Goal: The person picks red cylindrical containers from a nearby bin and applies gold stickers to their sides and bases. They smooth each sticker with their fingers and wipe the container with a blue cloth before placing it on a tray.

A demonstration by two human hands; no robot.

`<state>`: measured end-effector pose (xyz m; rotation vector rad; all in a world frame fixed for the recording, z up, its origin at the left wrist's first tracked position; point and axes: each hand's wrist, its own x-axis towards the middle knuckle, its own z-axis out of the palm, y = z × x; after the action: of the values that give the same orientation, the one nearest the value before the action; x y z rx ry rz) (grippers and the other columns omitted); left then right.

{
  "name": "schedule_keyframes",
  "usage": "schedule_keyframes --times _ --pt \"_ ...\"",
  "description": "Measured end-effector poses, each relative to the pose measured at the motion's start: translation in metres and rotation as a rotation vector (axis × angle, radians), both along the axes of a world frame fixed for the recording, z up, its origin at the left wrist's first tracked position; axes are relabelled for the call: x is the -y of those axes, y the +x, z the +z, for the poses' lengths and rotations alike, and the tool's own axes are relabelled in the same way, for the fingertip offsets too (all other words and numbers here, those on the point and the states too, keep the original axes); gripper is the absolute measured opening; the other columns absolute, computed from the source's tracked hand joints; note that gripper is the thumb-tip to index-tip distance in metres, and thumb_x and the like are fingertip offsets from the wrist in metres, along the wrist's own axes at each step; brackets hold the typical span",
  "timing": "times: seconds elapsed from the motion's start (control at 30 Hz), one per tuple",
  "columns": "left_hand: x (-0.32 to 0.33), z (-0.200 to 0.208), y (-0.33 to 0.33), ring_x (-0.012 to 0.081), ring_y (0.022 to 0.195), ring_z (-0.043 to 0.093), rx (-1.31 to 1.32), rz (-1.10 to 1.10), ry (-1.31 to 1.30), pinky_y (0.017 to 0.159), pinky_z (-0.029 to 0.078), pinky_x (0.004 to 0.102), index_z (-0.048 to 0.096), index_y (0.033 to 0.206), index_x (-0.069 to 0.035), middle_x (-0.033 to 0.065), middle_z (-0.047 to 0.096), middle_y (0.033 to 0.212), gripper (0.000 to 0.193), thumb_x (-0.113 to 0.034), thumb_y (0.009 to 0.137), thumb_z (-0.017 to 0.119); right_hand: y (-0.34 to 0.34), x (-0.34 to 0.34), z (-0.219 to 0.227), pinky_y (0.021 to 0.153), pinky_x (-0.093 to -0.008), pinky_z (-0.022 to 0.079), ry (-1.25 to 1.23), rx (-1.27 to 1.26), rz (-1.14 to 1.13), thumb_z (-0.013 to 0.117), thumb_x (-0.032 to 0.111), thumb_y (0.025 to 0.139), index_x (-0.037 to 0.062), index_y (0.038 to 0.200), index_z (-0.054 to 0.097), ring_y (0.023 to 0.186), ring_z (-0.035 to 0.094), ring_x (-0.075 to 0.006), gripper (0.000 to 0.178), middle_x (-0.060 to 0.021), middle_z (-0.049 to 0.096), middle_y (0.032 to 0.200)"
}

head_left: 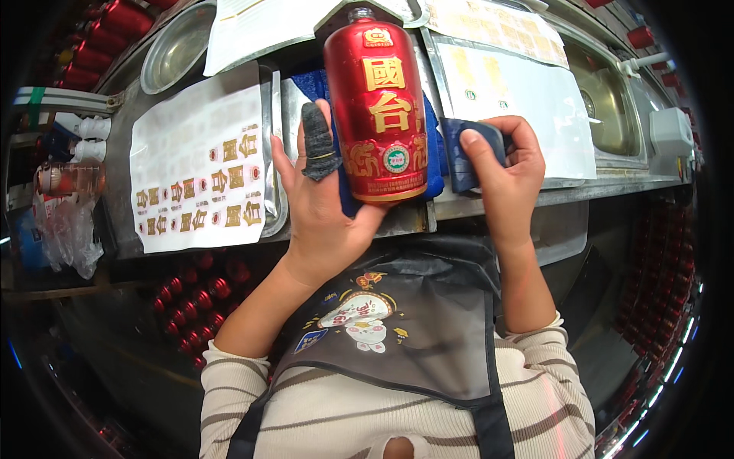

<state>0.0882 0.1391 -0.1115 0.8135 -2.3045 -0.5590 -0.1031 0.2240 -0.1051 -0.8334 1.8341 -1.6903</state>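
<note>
A glossy red bottle (376, 115) with gold characters and a small round green-and-white emblem lies on a folded blue cloth (434, 145), neck pointing away from me. My left hand (325, 203) is against its lower left side, fingers stretched and apart, the thumb along the bottle's base. A dark fabric sleeve (319, 141) with a yellow band covers one finger of that hand. Between the thumb and fingers of my right hand (511, 164) is a thin dark blue pad (463, 162), held just right of the bottle and apart from it.
Left of the bottle, a sheet of gold decals (200, 172) lies on a metal tray. More decal sheets (505, 99) are on the right, beside a sink (612, 99). A metal bowl (177, 47) stands at the back left. Red bottles (200, 298) stand below the counter.
</note>
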Motion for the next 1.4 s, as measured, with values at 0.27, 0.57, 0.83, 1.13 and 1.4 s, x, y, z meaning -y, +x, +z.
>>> schedule_keyframes --times 0.27,0.57,0.83,1.13,1.4 --pt "0.010 0.002 0.003 0.0383 0.144 0.034 0.045 -0.078 0.156 0.118 0.002 0.0579 0.045 0.140 0.001 0.0221 0.044 0.149 0.096 -0.042 0.066 0.090 -0.008 0.003 -0.009 0.075 -0.0200 0.047 -0.026 0.508 0.137 0.060 0.003 0.091 0.0014 0.103 0.064 0.081 0.058 -0.0057 0.012 -0.0017 0.066 0.090" --pt "0.018 0.002 -0.004 0.0252 0.134 0.048 -0.506 -0.047 0.941 0.114 0.032 0.0357 0.036 0.141 0.010 0.0227 0.046 0.144 0.075 -0.027 0.090 0.076 0.017 0.014 -0.003 0.062 -0.0197 0.045 0.071 0.274 0.296 0.073 0.025 0.092 0.0017 0.103 0.055 0.074 0.055 -0.0049 0.032 -0.0037 0.061 0.093" --pt "0.014 0.005 -0.014 0.0217 0.125 0.055 -0.506 0.005 0.880 0.109 0.038 0.0334 0.043 0.134 0.009 0.0196 0.056 0.133 0.065 -0.021 0.089 0.078 0.011 0.015 -0.001 0.059 -0.0205 0.044 0.104 0.221 0.325 0.077 0.026 0.088 0.0020 0.104 0.051 0.073 0.054 -0.0064 0.039 -0.0051 0.056 0.095" --pt "0.011 0.004 -0.014 0.0258 0.136 0.046 -0.533 0.018 0.933 0.114 0.031 0.0368 0.037 0.139 0.010 0.0212 0.054 0.139 0.078 -0.026 0.085 0.081 0.017 0.017 0.002 0.061 -0.0197 0.042 0.149 0.193 0.288 0.074 0.023 0.089 0.0023 0.102 0.053 0.078 0.052 -0.0051 0.032 -0.0023 0.057 0.090" --pt "0.017 -0.018 0.015 0.0348 0.149 0.025 0.032 -0.078 0.323 0.118 -0.008 0.0580 0.029 0.146 0.007 0.0185 0.043 0.152 0.109 -0.036 0.067 0.091 -0.006 0.010 -0.004 0.077 -0.0223 0.044 -0.020 0.587 0.139 0.061 0.010 0.087 0.0013 0.104 0.062 0.085 0.057 -0.0097 0.018 -0.0027 0.061 0.095"
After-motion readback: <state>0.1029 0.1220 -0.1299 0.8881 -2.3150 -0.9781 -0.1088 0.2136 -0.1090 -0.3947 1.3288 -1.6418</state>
